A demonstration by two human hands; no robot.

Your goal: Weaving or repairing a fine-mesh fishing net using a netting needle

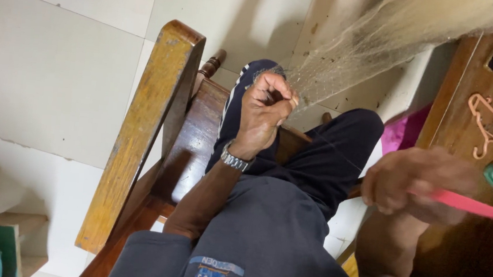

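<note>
I see a pale tiled floor [59, 65] under my wooden chair [141, 130]. Fine, beige fishing net [371, 43] stretches up from my left hand [266, 113], fingers pinching its mesh. My right hand [413, 184] grips a red netting needle [475, 206].

net [346, 58]: fine pale mesh, thread-thin. needle [475, 206]: smooth red plastic. chair arm [141, 130]: worn yellowed wood, finish rubbed off. seat [193, 146]: dark glossy varnish. watch [234, 160]: shiny metal band. trousers [327, 156]: dark matt cloth. floor tiles [59, 53]: smooth, pale.
</note>
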